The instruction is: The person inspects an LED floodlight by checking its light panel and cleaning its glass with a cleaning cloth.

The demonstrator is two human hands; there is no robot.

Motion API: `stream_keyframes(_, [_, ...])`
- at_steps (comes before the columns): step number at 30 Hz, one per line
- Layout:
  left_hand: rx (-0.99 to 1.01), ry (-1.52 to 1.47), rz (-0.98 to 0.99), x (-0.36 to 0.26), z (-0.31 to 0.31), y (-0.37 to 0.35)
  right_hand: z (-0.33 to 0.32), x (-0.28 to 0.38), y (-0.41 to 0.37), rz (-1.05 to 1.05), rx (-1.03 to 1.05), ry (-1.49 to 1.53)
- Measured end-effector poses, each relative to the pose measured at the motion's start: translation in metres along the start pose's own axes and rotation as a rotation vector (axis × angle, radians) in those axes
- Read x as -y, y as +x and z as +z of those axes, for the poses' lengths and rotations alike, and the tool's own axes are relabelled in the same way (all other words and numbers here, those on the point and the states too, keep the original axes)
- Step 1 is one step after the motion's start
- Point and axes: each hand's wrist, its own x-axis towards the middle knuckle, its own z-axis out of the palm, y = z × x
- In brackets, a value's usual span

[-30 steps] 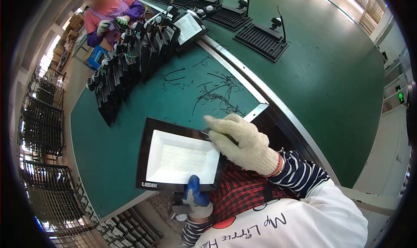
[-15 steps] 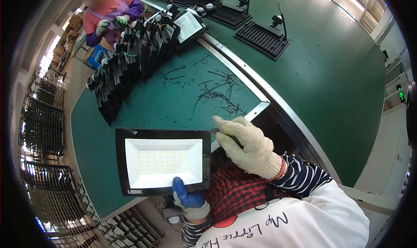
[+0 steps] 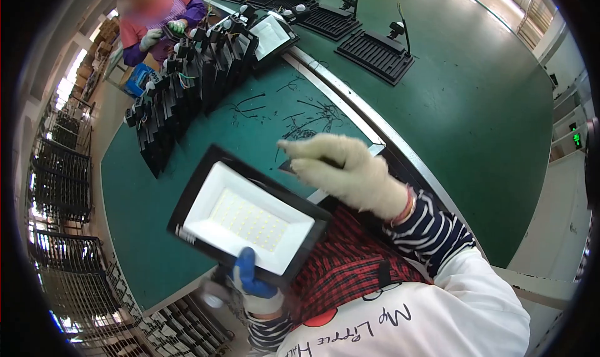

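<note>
A black-framed LED floodlight (image 3: 247, 222) with a white reflector and rows of yellowish LEDs is tilted in front of me, its lit-side face up. My left hand (image 3: 253, 279), in a blue-coated glove, is closed on its lower edge with the thumb over the front. The rest of those fingers are hidden behind the lamp. Above the lamp's right side is my right hand (image 3: 350, 172) in a cream knit glove, apart from the frame and slightly blurred. Its fingers are curled around a small dark item (image 3: 286, 167) whose kind I cannot make out.
Black cuttings (image 3: 312, 119) lie on the green table (image 3: 144, 232). A row of upright floodlights (image 3: 187, 82) stands at the back left, near a co-worker (image 3: 162, 19) in gloves. Beyond a metal rail (image 3: 350, 97), more lamps (image 3: 375, 55) lie on a green surface.
The floodlight has turned clockwise, its right side dropping, with my left hand shifting slightly left and down. My right hand has moved up and left.
</note>
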Motion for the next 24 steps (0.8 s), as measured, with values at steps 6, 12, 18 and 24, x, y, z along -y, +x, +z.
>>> stream_keyframes(6, [0.189, -0.448, -0.348, -0.032, 0.012, 0.020, -0.020, 0.020, 0.010, 0.242, 0.255, -0.047])
stream_keyframes(12, [0.290, -0.600, -0.441, -0.041, 0.017, 0.022, -0.026, 0.014, 0.001, 0.233, 0.366, -0.125])
stream_keyframes(18, [0.282, -0.552, -0.405, -0.040, 0.012, 0.029, -0.022, 0.018, -0.012, 0.151, 0.470, -0.198])
stream_keyframes(24, [0.197, -0.544, -0.316, -0.028, 0.005, 0.038, -0.021, 0.019, -0.030, 0.045, 0.493, -0.206])
